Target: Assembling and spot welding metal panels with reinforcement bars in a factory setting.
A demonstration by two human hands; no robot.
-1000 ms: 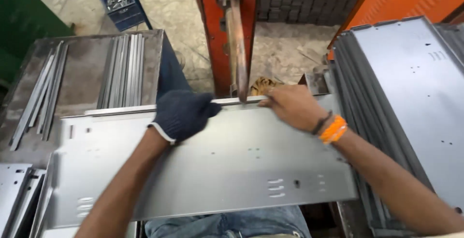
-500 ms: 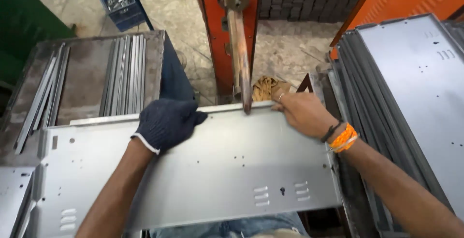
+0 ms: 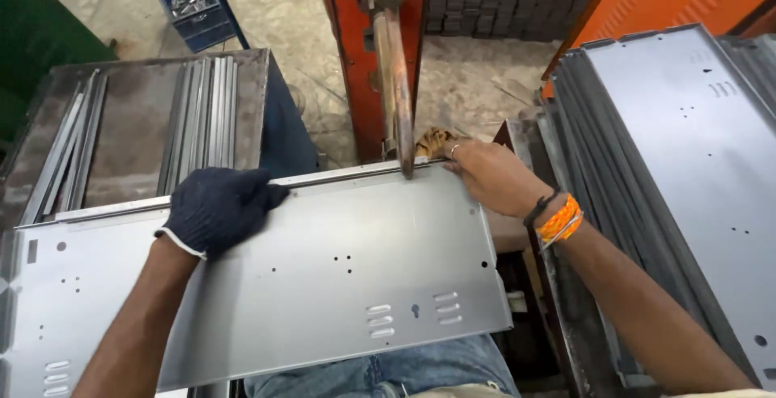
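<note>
A large grey sheet-metal panel (image 3: pixel 323 285) lies flat across the person's lap, its long far edge running under the tip of a copper rod (image 3: pixel 394 75) that hangs down from an orange machine column (image 3: pixel 352 50). The left hand (image 3: pixel 217 208), in a dark knitted glove, rests palm down on the panel near that far edge, fingers curled over the raised lip and pressing on it. The right hand (image 3: pixel 493 176), bare and with an orange band at the wrist, sits at the panel's far right corner, just beside the rod tip; its fingers (image 3: pixel 457 151) are bent over the edge and grip the metal, though the fingertips themselves are hidden behind the lip. A crumpled tan rag (image 3: pixel 432 141) lies just behind that hand.

Compared with 0.5 s ago, the panel has slid to the person's right, so the rod now meets the edge nearer its right end, and the slotted vents near the front edge sit further right. The gloved hand has moved with it and both hands keep their hold.

To the left, thin metal strips (image 3: pixel 198 119) lie on a dark steel table (image 3: pixel 129 115). To the right, more grey panels (image 3: pixel 679 172) lean in a stack. A blue crate (image 3: pixel 194 14) stands on the floor beyond.
</note>
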